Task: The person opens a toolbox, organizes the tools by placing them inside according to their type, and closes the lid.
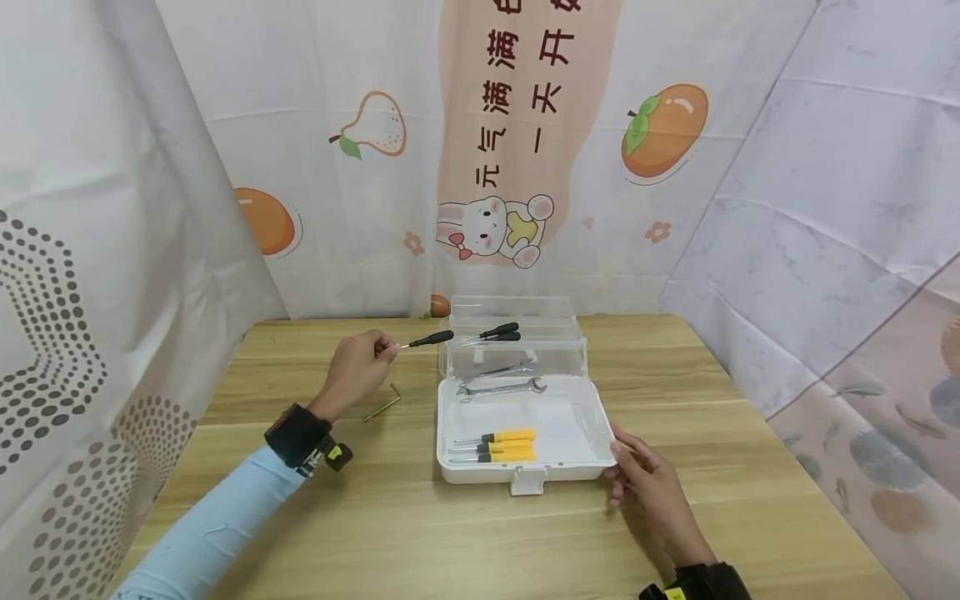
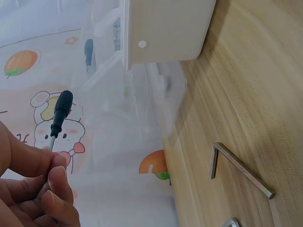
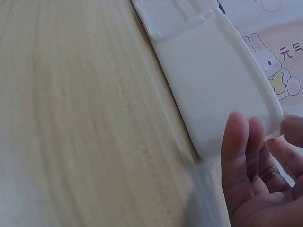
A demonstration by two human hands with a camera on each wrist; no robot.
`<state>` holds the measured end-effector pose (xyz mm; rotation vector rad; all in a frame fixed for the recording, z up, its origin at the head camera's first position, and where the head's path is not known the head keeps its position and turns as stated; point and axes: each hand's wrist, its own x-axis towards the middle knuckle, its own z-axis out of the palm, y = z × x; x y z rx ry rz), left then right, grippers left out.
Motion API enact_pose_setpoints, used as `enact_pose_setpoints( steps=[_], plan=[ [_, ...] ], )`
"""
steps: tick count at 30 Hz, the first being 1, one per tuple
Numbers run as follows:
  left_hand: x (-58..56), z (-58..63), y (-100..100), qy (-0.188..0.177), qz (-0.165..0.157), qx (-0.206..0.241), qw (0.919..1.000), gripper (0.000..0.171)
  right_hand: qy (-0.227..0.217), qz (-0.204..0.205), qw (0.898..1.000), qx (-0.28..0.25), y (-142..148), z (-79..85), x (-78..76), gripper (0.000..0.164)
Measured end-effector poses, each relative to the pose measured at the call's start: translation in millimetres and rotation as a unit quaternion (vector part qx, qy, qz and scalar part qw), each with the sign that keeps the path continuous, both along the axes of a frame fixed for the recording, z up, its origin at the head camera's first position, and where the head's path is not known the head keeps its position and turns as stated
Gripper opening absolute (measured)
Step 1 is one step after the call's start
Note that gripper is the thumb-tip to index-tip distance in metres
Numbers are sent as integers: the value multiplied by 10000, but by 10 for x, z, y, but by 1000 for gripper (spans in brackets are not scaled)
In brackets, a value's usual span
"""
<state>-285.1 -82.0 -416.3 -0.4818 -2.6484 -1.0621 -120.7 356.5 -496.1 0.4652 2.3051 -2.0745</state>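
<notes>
My left hand point(image 1: 362, 362) pinches a black-handled screwdriver point(image 1: 432, 338) by its thin metal shaft, between thumb and fingertips. The handle points right, toward the toolbox; the left wrist view shows the ribbed grip point(image 2: 62, 111) pointing up. My right hand point(image 1: 651, 483) holds the front right corner of a white toolbox point(image 1: 577, 442), thumb at the rim and fingers against the outer wall. Several yellow-handled screwdrivers point(image 1: 513, 447) lie inside at the front left, and an open-ended wrench point(image 1: 504, 388) lies at the back. A brass-coloured hex key point(image 1: 384, 407) rests on the table below my left hand.
The toolbox's clear lid point(image 1: 517, 307) stands raised at the back, with black-handled screwdrivers point(image 1: 501, 332) in its compartment. A white latch point(image 1: 528, 481) hangs at the front. Printed curtains point(image 1: 360, 217) surround the wooden table point(image 1: 390, 533) at the back and sides.
</notes>
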Motion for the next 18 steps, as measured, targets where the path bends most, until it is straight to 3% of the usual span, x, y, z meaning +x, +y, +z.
enact_pose_setpoints(
  steps=[18],
  plan=[
    [-37, 9, 169, 145, 5, 84, 9999, 17, 84, -6, 10000, -21, 3, -27, 6, 58]
  ],
)
